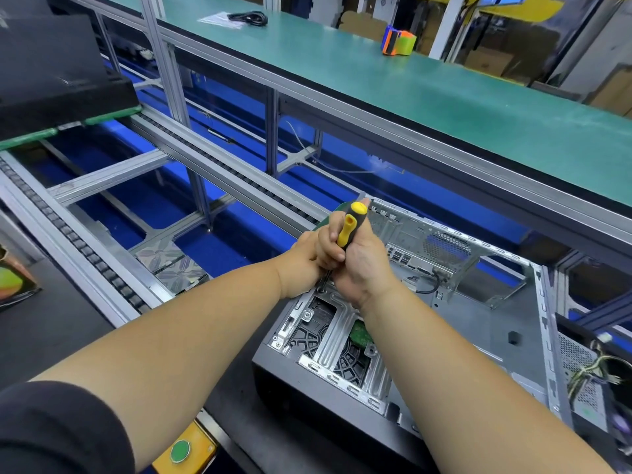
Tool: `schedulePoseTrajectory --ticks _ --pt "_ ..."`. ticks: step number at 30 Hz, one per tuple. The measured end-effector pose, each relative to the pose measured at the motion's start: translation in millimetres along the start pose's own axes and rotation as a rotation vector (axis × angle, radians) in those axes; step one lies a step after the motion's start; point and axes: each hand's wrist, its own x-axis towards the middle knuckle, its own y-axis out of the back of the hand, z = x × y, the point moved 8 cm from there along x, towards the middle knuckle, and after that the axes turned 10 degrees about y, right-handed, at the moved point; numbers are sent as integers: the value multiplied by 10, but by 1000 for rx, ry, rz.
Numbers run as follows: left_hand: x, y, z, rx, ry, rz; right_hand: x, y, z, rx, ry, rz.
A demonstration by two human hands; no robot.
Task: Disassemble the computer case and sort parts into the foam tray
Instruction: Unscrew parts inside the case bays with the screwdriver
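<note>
An open computer case (478, 323) lies on its side on the dark bench, its metal drive cage (328, 340) nearest me. A screwdriver (350, 224) with a yellow and black handle stands nearly upright over the cage's far left corner. My right hand (362, 265) grips its handle. My left hand (314, 258) wraps around the lower handle and shaft just below. The tip is hidden behind my hands. A foam tray cannot be made out for certain.
A roller conveyor (85, 254) with aluminium rails runs diagonally to the left. A green shelf (427, 90) spans above, carrying a black cable (248, 18) and an orange-green tape dispenser (398, 41). A black box (58, 80) sits far left. A power supply (591, 374) stands at the right edge.
</note>
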Motion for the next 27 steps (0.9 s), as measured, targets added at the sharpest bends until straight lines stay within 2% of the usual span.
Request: schedulePoseTrajectory --ticks 2,6,9,13,16,22,24,27 --pt "25 40 16 -4 21 59 -10 -1 -26 -9 29 5" --pt "33 37 -77 30 -20 34 -40 -23 -61 58 75 -92" --pt "43 32 -112 67 -26 23 -50 22 -79 73 95 -52" --pt "56 38 -100 41 0 40 -41 53 -94 -6 33 -68" --pt "98 38 -191 85 31 62 -55 0 -125 29 3 -107" --pt "91 59 -158 101 -7 87 -15 -86 -107 -134 32 -169" --pt "81 54 -143 77 -16 76 -5 -72 -104 -107 30 -182" --pt "121 37 -197 82 6 63 -30 -65 -117 61 23 -213"
